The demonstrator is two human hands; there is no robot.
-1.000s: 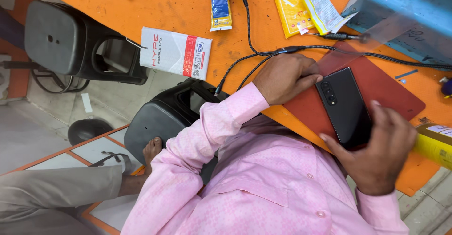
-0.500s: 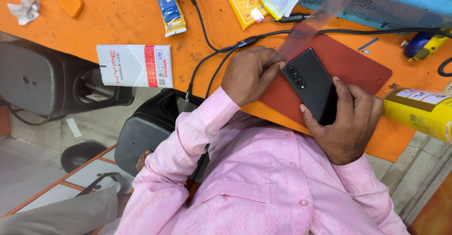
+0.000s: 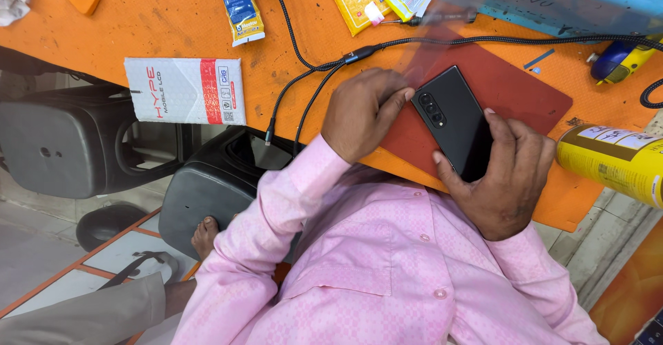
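A black phone (image 3: 452, 120) lies back up, camera lenses showing, on a dark red mat (image 3: 514, 86) on the orange table (image 3: 166, 31). My right hand (image 3: 507, 179) grips the phone's lower end and right edge. My left hand (image 3: 362, 113) rests on the mat at the phone's upper left corner, fingers curled. It seems to pinch a clear film sheet (image 3: 442, 37) that rises from there towards the upper right. Both my sleeves are pink.
A white box (image 3: 185, 91), a blue tube packet (image 3: 238, 6), yellow packets (image 3: 356, 0) and black cables (image 3: 311, 75) lie on the table. A yellow can (image 3: 615, 162) lies at the right, a blue box (image 3: 566, 0) behind. Black stools (image 3: 62, 148) stand below.
The view has shifted, so the table things slide left and down in frame. My hands stay on the phone, which now lies a little more upright on the mat.
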